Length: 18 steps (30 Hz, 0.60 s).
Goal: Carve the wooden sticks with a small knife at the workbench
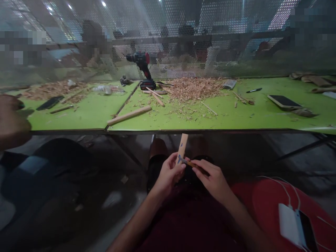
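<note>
My left hand [170,170] is wrapped round a flat strip of pale wood [183,142] that bears blue marks. The strip stands nearly upright over my lap, just below the table's front edge. In my right hand [211,174] is a carving knife [191,163] with a brown wooden handle. Its short metal blade lies against the face of the strip, close to a blue mark and to my left thumb. The lower end of the strip is hidden in my left fingers.
On the green table [131,123] lie a wooden rod [130,115], a heap of wood shavings [195,88], a phone [285,102] and a pen [254,90]. A cordless drill [143,68] stands at the back, before a perforated screen. A co-worker's hand [13,120] is at left.
</note>
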{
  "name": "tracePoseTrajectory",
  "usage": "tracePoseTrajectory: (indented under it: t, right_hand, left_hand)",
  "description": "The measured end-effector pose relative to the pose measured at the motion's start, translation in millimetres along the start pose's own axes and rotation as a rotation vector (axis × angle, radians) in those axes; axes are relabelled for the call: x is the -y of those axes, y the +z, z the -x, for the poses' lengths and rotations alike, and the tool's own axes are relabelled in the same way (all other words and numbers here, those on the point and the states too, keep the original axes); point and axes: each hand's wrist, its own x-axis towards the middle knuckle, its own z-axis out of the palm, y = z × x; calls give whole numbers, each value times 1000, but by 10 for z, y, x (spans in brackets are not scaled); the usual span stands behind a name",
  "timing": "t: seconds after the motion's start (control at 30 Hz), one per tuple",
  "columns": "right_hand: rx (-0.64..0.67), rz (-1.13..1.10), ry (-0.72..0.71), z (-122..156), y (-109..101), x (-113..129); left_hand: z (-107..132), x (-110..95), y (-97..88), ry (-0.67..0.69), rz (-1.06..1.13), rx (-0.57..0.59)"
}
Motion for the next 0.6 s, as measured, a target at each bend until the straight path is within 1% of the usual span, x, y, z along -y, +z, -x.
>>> tracePoseTrajectory:
  t: [0.1, 0.27, 0.47, 0.6]
  right_hand:
    - [7, 135, -32, 5, 2, -6]
    - [10, 329, -81, 4, 25, 1]
    - [6, 434, -101, 20, 49, -10]
    - [10, 410, -95, 54, 40, -44]
  left_hand:
    - [-26, 24, -5, 50, -65, -39]
    - [-59, 34, -26, 77, -162, -105]
    - [-74, 43, -59, 118, -240, -169]
    - [-115, -10, -140, 171, -256, -248]
